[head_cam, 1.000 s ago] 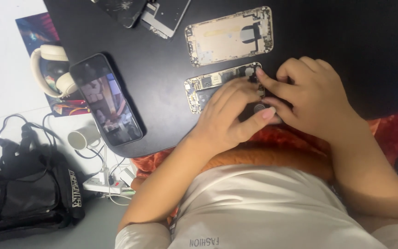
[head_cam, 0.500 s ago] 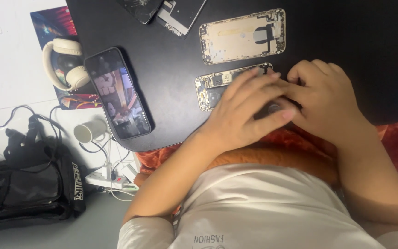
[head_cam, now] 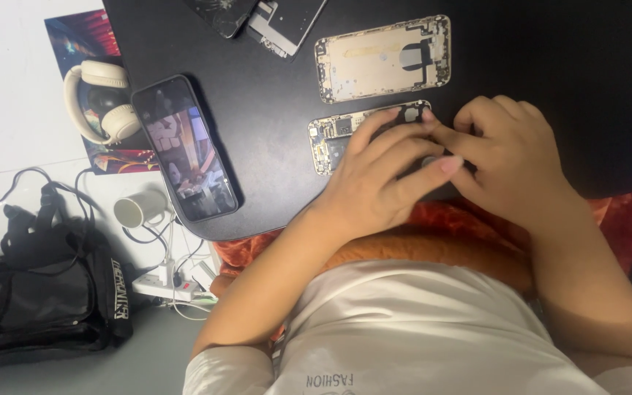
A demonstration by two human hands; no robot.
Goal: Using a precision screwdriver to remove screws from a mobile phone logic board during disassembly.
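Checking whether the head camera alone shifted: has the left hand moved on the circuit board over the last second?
No clear move. The left hand lies over the right part of the circuit board, just below the gold phone housing, as before; only the framing shifted.

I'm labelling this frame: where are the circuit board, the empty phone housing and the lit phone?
circuit board [head_cam: 334, 135], head view, bare left end.
empty phone housing [head_cam: 374, 62], head view, inner plate.
lit phone [head_cam: 184, 150], head view, screen middle.
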